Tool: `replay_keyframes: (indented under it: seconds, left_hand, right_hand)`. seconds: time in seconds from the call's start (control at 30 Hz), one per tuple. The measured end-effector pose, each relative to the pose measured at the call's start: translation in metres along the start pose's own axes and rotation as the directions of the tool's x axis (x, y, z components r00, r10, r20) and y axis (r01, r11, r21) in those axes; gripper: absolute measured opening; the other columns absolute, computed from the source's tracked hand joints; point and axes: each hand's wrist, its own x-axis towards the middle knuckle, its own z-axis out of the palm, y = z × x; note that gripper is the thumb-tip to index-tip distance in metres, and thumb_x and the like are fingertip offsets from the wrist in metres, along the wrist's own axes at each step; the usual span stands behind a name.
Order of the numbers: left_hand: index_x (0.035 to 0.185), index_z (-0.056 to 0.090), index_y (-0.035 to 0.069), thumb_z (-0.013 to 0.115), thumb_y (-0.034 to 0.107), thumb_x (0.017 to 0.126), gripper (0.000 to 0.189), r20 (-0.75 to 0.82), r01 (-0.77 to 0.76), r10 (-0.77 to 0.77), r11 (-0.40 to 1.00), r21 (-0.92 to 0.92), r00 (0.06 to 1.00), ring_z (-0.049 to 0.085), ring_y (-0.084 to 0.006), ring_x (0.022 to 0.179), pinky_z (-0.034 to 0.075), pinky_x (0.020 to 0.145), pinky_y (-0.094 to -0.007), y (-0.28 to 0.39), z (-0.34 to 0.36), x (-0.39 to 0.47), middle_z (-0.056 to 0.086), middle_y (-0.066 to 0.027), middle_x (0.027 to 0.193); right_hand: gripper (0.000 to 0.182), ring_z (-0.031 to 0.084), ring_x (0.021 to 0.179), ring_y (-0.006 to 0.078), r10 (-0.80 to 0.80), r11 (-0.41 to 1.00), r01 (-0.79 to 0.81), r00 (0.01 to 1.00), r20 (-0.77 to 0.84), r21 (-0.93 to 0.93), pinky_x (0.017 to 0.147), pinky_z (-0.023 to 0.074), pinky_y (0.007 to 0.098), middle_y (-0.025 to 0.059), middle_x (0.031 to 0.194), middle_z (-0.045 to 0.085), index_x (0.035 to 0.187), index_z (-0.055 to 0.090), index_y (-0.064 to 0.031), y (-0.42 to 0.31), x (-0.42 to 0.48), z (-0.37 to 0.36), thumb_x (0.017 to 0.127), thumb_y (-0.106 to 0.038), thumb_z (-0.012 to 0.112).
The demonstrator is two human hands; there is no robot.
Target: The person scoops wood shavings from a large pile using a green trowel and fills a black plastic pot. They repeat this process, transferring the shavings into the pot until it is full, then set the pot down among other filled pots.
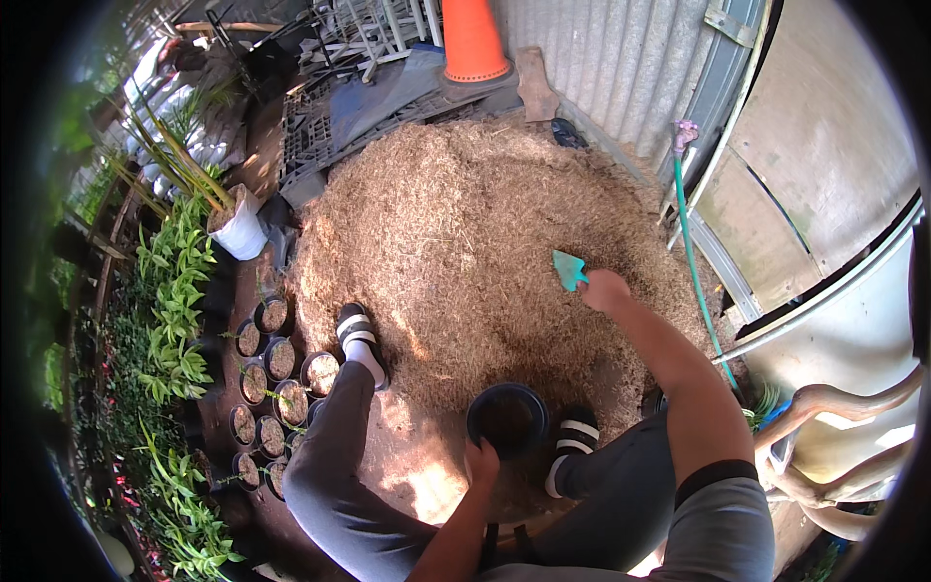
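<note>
My right hand [605, 291] grips a small turquoise hand trowel [568, 270] by its handle, with the blade over the right part of a large heap of dry, chaff-like brown material [444, 240]. My left hand [481, 462] holds the near left rim of a round black plastic pot [508, 422]. The pot is between my feet, at the near edge of the heap. Its inside is dark, and how much it holds I cannot tell.
Several filled black pots [292, 402] stand to the left, beside leafy plants [174, 291] and a white grow bag [241, 231]. An orange traffic cone [474, 44] and black plastic pallets [313, 134] lie beyond the heap. A green hose [694, 269] and twisted wood [822, 407] are at right.
</note>
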Motion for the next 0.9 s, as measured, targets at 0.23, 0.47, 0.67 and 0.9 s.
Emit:
replay_keyframes:
  seconds: [0.23, 0.47, 0.67, 0.9]
  left_hand:
    - [0.121, 0.054, -0.001, 0.049, 0.018, 0.092, 0.035, 0.024, 0.01, -0.01, 1.0, -0.001, 1.0, 0.059, -0.0454, 0.105, 0.045, 0.089, -0.049, -0.004, 0.002, 0.001, 0.063, -0.0277, 0.11]
    - [0.122, 0.053, -0.002, 0.048, 0.017, 0.092, 0.036, 0.041, -0.04, 0.038, 0.997, 0.062, 0.998, 0.06, -0.0454, 0.103, 0.046, 0.088, -0.0502, -0.005, 0.003, 0.002, 0.063, -0.029, 0.11]
    - [0.118, 0.054, -0.003, 0.047, 0.021, 0.092, 0.036, 0.044, -0.033, 0.029, 0.994, 0.105, 0.999, 0.06, -0.0458, 0.103, 0.046, 0.09, -0.0519, 0.006, -0.002, -0.004, 0.061, -0.0308, 0.112]
    - [0.127, 0.05, -0.004, 0.048, 0.02, 0.088, 0.045, -0.127, -0.031, 0.021, 0.997, -0.074, 0.992, 0.059, -0.0469, 0.105, 0.046, 0.091, -0.0522, 0.026, -0.007, -0.01, 0.061, -0.0319, 0.112]
  right_hand:
    - [0.047, 0.062, 0.063, 0.0222, 0.027, 0.816, -0.141, 0.978, 0.207, 0.561, 0.06, 0.0536, 0.0385, 0.0138, 0.076, 0.061, 0.1, 0.061, 0.0032, -0.023, -0.01, 0.037, 0.097, -0.042, 0.049]
    - [0.051, 0.052, 0.047, 0.0144, -0.092, 0.683, -0.015, 0.99, 0.105, 0.73, 0.045, 0.0478, 0.0325, 0.0025, 0.058, 0.047, 0.087, 0.058, 0.001, -0.017, -0.047, 0.01, 0.096, -0.049, 0.051]
    - [0.049, 0.04, 0.042, 0.0111, -0.065, 0.738, 0.013, 0.997, 0.052, 0.675, 0.04, 0.0363, 0.0302, -0.0004, 0.057, 0.042, 0.077, 0.05, -0.0055, -0.017, -0.11, -0.039, 0.094, -0.051, 0.055]
    - [0.052, 0.052, 0.048, 0.0132, -0.082, 0.814, -0.028, 0.983, 0.162, 0.581, 0.044, 0.0452, 0.0299, 0.0033, 0.061, 0.051, 0.079, 0.056, -0.0026, -0.02, -0.147, -0.063, 0.092, -0.053, 0.056]
